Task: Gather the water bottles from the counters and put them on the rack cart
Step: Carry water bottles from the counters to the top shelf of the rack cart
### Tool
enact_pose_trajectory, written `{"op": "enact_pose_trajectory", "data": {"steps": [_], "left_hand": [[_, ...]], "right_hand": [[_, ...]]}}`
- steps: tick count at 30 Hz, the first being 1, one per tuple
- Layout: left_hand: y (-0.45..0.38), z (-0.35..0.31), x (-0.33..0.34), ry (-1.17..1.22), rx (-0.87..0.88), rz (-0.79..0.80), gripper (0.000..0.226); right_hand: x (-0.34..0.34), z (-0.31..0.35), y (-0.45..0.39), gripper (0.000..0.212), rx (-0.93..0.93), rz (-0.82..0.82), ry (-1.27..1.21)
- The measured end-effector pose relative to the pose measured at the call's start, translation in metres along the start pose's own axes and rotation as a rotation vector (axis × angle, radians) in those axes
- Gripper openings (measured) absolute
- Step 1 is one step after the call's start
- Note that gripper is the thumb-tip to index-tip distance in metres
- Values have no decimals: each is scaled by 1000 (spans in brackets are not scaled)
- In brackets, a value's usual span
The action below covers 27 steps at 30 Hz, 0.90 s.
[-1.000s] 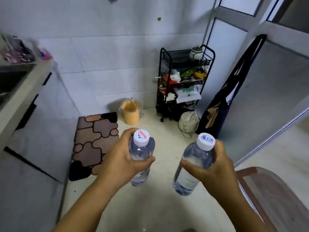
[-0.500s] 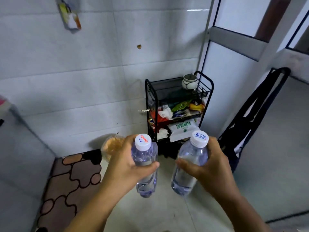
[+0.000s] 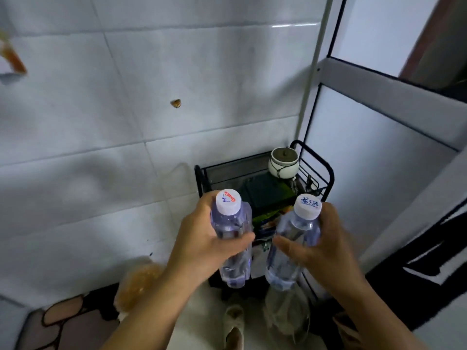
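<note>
Both hands are closed around clear plastic water bottles, one each, held upright and side by side in front of the person. Wrapped about the middle of its bottle, the left hand (image 3: 202, 245) has the thumb laid across the front and the fingers hidden behind; this left bottle (image 3: 233, 242) has a white cap printed in red and blue, and its base hangs free below the hand. Gripping from the other side, the right hand (image 3: 321, 251) shows its thumb pointing across the front of the right bottle (image 3: 290, 248), whose white cap bears blue characters; this bottle leans a little, its base angled toward the left one. The two bottles are near each other but apart, with a gap between them. Directly behind and below them stands the black wire rack cart (image 3: 321, 170), set in the corner where the white tiled wall (image 3: 101, 147) meets a pale door panel (image 3: 366, 160). On the cart's top shelf, at the back right, sits a small white ceramic jar (image 3: 283, 162) with a dark lid — the shelf beside it holds something dark and flat. Lower shelves carry coloured packets, mostly hidden by the bottles and hands. On the floor at lower left lie a patterned brown mat (image 3: 63, 322) and a blurred yellowish basket (image 3: 139, 281).
</note>
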<state>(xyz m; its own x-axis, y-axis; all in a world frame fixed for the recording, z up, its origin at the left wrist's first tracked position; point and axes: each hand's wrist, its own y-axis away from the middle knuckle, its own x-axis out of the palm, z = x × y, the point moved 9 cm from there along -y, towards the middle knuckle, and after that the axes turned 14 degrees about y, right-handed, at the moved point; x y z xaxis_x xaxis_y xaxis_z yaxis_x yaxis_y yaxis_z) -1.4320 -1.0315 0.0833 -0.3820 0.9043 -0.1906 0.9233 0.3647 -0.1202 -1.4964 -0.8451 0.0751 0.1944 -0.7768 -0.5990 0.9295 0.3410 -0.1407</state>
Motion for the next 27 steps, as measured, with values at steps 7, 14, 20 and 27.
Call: {"op": "enact_pose_trajectory", "data": {"steps": [7,14,20,27], "left_hand": [[-175,13,17,-29,50,120,58],[-311,43,48,-25,99,180,66],[-376,89,84,-17,78,227,63],[-418,134,118,-52,19,307,59]], "right_hand": [[3,-25,-154,66,127,-106,43],[15,-67,-258,58,230,-177,61],[41,-109,-303,58,316,-126,26],[65,-142,-334,58,342,-102,5]]}}
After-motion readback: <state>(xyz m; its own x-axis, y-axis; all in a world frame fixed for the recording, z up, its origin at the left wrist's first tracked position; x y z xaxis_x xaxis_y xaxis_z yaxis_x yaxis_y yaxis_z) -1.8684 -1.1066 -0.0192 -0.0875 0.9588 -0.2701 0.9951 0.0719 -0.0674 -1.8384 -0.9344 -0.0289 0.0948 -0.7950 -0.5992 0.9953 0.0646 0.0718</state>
